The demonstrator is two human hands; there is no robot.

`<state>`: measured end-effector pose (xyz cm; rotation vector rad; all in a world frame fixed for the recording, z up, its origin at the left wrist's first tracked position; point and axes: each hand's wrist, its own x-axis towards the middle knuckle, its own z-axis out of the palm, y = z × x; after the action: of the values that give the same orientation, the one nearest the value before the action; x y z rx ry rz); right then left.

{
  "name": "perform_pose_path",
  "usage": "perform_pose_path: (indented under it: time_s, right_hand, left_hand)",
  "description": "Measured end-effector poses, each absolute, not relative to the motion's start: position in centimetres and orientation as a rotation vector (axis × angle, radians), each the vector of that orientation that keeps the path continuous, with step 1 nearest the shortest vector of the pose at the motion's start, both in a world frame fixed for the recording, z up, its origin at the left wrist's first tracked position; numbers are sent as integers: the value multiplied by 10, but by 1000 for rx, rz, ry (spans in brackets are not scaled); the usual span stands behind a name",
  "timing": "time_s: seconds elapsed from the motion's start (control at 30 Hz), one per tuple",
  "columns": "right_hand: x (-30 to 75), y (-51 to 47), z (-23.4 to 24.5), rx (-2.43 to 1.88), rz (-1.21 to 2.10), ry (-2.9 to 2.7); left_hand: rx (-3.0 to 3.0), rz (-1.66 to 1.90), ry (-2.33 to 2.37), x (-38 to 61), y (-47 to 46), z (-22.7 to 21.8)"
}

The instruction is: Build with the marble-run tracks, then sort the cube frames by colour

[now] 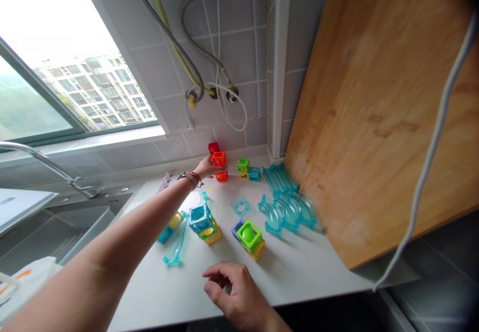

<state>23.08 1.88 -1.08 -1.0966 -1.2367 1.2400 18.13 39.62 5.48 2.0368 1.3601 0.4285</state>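
My left hand [207, 166] reaches far across the white counter [299, 267] and closes on an orange cube block [219, 159] near the back wall. A red block [213, 147] sits behind it and a second orange block [222, 175] lies just in front. My right hand [234, 289] rests near the counter's front edge, fingers curled loosely with nothing visible in them. Between the hands stand a blue cube on a yellow-green stack [202, 221] and a green cube stack [250, 238]. A clear teal track piece [175, 244] lies beside them.
Teal curved track pieces [286, 204] lie at the foot of a large wooden board [381, 117] leaning on the right wall. A green and a blue cube [248, 168] stand by the back wall. A sink [56, 227] with a faucet [48, 165] is at the left.
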Motion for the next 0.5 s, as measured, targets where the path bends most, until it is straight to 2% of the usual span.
perform_pose_path:
  time_s: [0.5]
  right_hand:
    - [230,16,-9,-1108,1215,-1248]
  left_hand:
    - [2167,302,1316,154,414,44]
